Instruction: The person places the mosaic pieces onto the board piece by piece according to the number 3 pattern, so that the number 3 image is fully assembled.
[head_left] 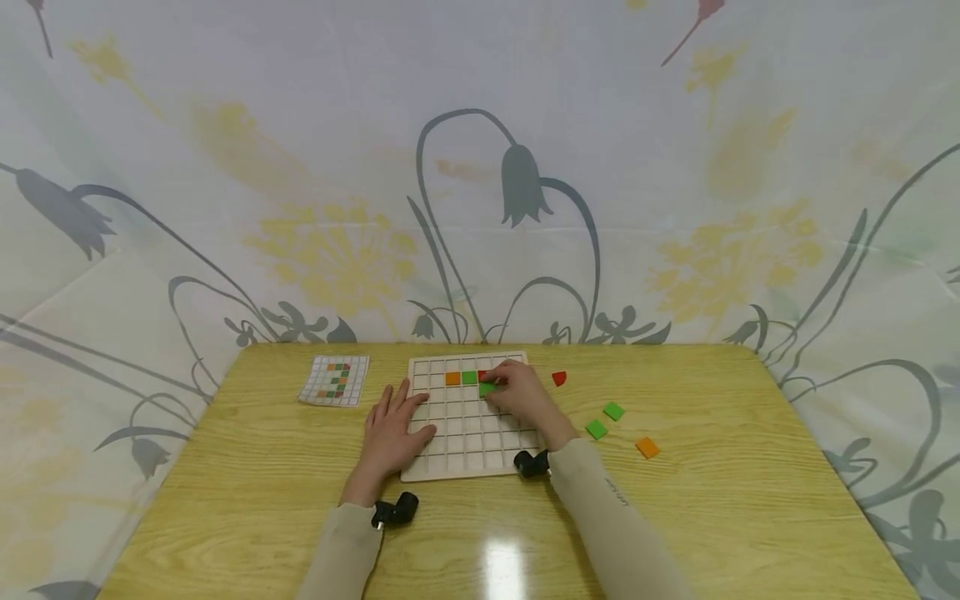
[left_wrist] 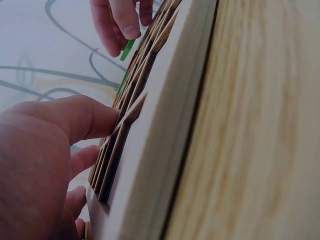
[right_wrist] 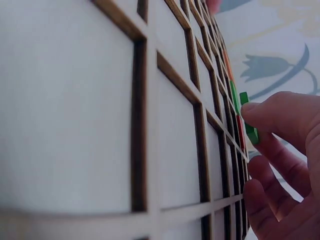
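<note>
A wooden grid board [head_left: 450, 465] lies on the table, with an orange square tile [head_left: 452, 378], a green square tile [head_left: 469, 377] and a red tile [head_left: 483, 375] side by side in a row near its far edge. My right hand [head_left: 521, 396] pinches another green tile [right_wrist: 248, 120] between thumb and fingers, just above the board beside the red piece. My left hand [head_left: 393, 433] rests on the board's left edge with fingers spread, its thumb [left_wrist: 95, 117] lying over the grid bars.
Left of the board lies a paper card [head_left: 334, 381] with a coloured grid pattern. To the right are a red quarter-round tile [head_left: 559, 378], two green tiles [head_left: 596, 429] and an orange tile [head_left: 647, 447]. A patterned curtain [head_left: 480, 250] stands behind the table [head_left: 247, 533].
</note>
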